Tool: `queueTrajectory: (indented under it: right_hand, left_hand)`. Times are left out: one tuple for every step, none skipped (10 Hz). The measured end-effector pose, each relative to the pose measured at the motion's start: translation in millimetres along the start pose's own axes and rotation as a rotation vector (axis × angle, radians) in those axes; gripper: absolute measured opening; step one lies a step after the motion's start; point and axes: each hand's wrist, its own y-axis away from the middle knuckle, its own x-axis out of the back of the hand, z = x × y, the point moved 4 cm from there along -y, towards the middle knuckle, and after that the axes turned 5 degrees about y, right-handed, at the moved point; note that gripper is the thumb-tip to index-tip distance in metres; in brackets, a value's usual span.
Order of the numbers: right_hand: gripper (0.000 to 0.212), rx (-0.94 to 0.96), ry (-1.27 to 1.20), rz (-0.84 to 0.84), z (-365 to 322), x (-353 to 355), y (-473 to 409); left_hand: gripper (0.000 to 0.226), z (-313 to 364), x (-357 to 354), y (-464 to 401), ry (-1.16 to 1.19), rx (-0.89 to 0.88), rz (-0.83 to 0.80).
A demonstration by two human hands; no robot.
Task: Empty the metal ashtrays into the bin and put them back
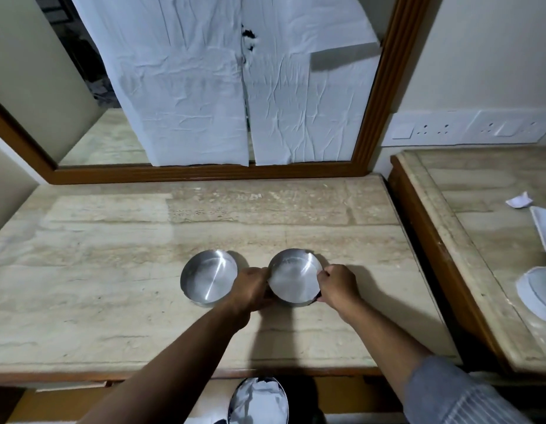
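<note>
Two round metal ashtrays stand side by side on the marble table top [112,270]. The left ashtray [208,276] stands free, and its inside looks bare. The right ashtray [294,275] is held from both sides, and it also looks bare inside. My left hand [252,287] grips its left rim and my right hand [337,284] grips its right rim. Whether it touches the table or hangs just above it I cannot tell. The bin [259,399], round and shiny with crumpled white paper in it, stands on the floor below the table's front edge.
A wood-framed mirror [375,96] covered with white paper sheets leans at the back. To the right, a second marble counter [467,209] carries a white tray [545,228], a paper scrap [519,200] and a white round dish [538,292]. Wall sockets [467,128] sit behind it.
</note>
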Motion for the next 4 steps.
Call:
queueTrajectory:
  right_hand:
    - [0.034, 0.024, 0.038, -0.019, -5.3, -1.8, -8.1]
    - [0.035, 0.013, 0.046, -0.074, -1.9, -7.5, -9.1]
    - [0.037, 0.058, 0.223, -0.065, -3.4, -2.9, -4.1]
    - [0.035, 0.138, 0.375, 0.041, -16.7, 9.2, 0.7]
  left_hand:
    - [0.017, 4.3, 0.4, -6.8, -0.016, 0.004, 0.0]
    - [0.018, 3.5, 7.2, -9.1, -0.124, 0.023, -0.016]
    - [0.026, 11.6, 19.5, -8.4, -0.346, -0.082, 0.032]
    - [0.031, 33.7, 33.5, -6.0, -0.639, -0.317, 0.143]
